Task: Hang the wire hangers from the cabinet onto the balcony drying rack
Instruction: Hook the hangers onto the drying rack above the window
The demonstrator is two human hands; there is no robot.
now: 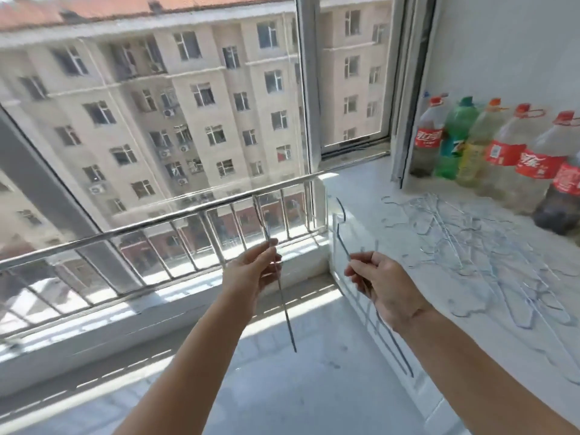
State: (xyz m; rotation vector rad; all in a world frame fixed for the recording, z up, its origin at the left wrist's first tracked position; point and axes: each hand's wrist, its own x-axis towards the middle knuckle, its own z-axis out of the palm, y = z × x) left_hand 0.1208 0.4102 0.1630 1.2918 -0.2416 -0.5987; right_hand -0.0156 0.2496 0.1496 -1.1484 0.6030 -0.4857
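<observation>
Both hands are raised in front of the balcony window, each pinching a thin wire hanger. Fingers of the left hand point(251, 271) are closed around one wire hanger point(284, 304), seen nearly edge-on, so that it reads as a single dark line; its upper end rises toward the steel railing point(163, 219) and its lower end hangs free below the hand, over the pale floor point(282, 387). Whether its top touches the rail cannot be told. To the right, the right hand point(381, 285) is closed, thumb against fingertips, on a second wire hanger point(340, 232), whose curved hook stands above the hand just beside the edge of the white cabinet point(361, 189), while the rest of its frame trails down past the wrist along the cabinet's front. On the cabinet top lies a loose, tangled pile of hangers point(489, 252), pale and hard to count against the white surface. Behind the pile, along the wall, stands a row of large plastic bottles point(489, 149) with red, green and yellow labels. Through the glass, an apartment block point(188, 105) fills the view.
</observation>
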